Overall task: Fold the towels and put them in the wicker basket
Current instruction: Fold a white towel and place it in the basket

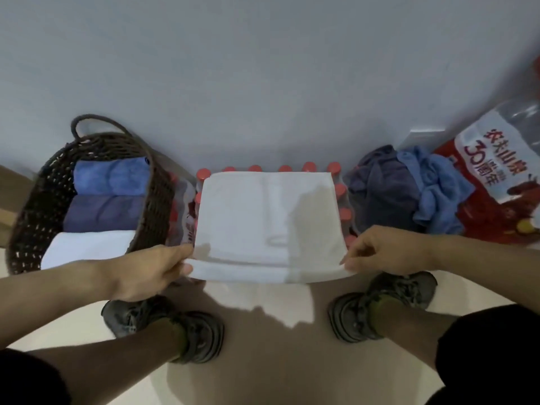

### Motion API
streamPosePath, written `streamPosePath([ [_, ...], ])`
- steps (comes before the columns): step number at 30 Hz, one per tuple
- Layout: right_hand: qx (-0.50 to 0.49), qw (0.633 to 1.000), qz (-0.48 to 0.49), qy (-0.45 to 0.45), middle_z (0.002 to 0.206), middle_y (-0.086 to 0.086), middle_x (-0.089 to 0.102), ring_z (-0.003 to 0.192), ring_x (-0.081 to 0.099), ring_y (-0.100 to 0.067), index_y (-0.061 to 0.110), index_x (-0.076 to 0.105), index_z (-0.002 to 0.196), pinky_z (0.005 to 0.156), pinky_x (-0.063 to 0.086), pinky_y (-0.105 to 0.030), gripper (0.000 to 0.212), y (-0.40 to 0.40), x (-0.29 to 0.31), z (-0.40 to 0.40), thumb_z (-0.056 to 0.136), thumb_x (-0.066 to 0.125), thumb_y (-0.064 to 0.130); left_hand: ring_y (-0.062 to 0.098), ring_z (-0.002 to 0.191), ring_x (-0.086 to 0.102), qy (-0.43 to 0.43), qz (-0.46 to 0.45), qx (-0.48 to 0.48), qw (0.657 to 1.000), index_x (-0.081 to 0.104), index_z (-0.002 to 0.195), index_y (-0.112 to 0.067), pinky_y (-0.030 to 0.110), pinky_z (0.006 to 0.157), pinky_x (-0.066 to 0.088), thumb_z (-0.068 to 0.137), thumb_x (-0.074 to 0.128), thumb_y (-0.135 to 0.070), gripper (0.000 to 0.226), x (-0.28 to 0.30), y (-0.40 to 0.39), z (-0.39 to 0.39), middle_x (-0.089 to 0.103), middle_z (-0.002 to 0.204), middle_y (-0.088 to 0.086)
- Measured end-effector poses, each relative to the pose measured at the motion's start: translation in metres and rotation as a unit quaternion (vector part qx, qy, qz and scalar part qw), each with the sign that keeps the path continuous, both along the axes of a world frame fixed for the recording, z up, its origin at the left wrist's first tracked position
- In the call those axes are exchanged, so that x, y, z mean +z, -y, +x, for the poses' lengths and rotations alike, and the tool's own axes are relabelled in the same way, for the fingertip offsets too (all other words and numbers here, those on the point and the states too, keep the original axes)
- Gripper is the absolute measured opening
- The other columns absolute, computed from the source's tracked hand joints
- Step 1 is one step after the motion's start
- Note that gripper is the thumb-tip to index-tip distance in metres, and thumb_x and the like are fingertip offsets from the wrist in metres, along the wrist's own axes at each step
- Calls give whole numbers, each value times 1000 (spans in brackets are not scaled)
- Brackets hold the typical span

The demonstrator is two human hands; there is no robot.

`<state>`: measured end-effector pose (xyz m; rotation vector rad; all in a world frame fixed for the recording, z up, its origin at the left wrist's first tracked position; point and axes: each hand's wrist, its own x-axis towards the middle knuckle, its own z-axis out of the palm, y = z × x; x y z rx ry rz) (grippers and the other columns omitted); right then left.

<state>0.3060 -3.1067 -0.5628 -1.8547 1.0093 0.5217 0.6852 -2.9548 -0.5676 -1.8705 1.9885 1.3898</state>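
A white towel lies spread flat over a pack of red-capped bottles in the middle. My left hand pinches its near left corner and my right hand pinches its near right corner. The dark wicker basket stands at the left and holds a folded blue towel, a folded purple towel and a folded white towel. At the right lie a crumpled dark grey towel and a crumpled light blue towel.
A grey wall rises right behind everything. A large water bottle with a red and white label lies at the far right on red packaging. My two feet in dark shoes stand on the pale floor below the towel.
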Motion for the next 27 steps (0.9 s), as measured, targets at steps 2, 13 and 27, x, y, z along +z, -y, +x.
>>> streamPosePath([
  [2, -5, 999, 33, 3, 86, 9, 75, 76, 66, -6, 17, 78, 92, 80, 55, -23, 18, 0, -3, 3, 90, 69, 33, -6, 83, 59, -27, 18, 21, 999, 56, 102, -26, 8, 70, 40, 102, 43, -27, 13, 2, 0, 1, 65, 86, -21],
  [13, -161, 977, -76, 121, 62, 3, 68, 53, 56, 0, 12, 70, 88, 52, 47, -16, 26, 51, -16, 25, 98, 56, 31, 23, 66, 72, 16, 109, 180, 977, 59, 96, -3, 31, 58, 57, 104, 41, -24, 29, -15, 96, 22, 74, 70, 13],
  [27, -258, 949, -173, 57, 87, -16, 71, 83, 67, -30, 4, 67, 85, 73, 53, -38, 39, 107, -82, 51, 96, 57, 40, 21, 70, 52, 225, -101, 148, 958, 47, 70, -23, 29, 66, 37, 97, 53, -33, 29, -58, 155, 29, 56, 72, -2],
])
